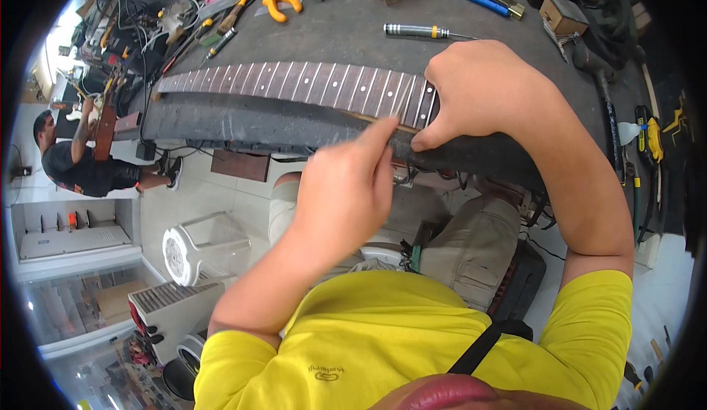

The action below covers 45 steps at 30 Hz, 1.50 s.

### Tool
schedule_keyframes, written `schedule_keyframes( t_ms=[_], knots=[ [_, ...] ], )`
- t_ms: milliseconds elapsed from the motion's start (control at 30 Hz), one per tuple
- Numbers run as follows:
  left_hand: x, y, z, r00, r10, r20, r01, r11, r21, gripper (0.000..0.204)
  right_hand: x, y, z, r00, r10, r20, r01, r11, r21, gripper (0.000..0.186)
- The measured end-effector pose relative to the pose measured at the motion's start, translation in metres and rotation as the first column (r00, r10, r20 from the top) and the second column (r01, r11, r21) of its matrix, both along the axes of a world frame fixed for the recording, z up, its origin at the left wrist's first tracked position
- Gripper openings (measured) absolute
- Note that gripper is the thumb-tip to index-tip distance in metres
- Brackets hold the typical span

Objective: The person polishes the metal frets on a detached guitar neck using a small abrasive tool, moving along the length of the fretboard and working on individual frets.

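The right hand (482, 89) pinches the fretboard (318, 86), which could slip if that hold slackens; I cannot tell whether the left hand (342, 187) grips anything.

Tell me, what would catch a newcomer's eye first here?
Probably the long dotted fretboard, stretched across the dark bench, the right hand at its right end, the blurred left hand near its lower edge. Next, the bright yellow shirt along the bottom and the orange-handled tool at upper left.

The long dark-brown wooden fretboard (298, 83) is showing thin silvery metal frets (369, 92); the dark-grey worktop (324, 34) is looking matt.
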State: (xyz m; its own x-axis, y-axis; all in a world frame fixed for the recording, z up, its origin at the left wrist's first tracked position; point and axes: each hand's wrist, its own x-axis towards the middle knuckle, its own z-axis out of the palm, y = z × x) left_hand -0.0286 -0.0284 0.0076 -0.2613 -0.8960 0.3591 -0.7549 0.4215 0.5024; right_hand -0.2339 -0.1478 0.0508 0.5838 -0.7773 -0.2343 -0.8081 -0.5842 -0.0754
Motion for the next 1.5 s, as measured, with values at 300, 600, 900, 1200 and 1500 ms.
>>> schedule_keyframes(
  t_ms=[300,600,900,1200,1500],
  knots=[
    [-0.003,0.003,0.002,0.998,0.021,0.061,-0.023,0.999,0.038,0.034,-0.003,0.0,-0.002,0.999,-0.005,0.051,0.002,0.999,0.053,0.075],
    [-0.011,-0.03,0.005,1.0,0.026,-0.012,-0.025,0.998,0.059,0.033,0.001,0.0,0.004,0.999,0.033,-0.022,-0.033,0.999,0.01,0.073],
    [0.007,0.018,-0.007,0.999,0.002,0.032,-0.002,1.0,-0.008,0.039,0.005,0.0,0.001,0.998,0.049,-0.029,-0.049,0.999,0.009,0.074],
    [0.032,0.066,-0.021,1.0,0.002,0.002,-0.002,1.0,0.026,0.051,0.004,-0.001,-0.001,0.998,0.041,-0.039,-0.04,0.999,0.014,0.074],
    [0.017,0.046,-0.019,1.0,-0.008,-0.004,0.008,0.999,-0.04,0.044,0.001,-0.001,-0.003,0.999,0.042,-0.018,-0.043,0.999,-0.005,0.077]
  ],
)
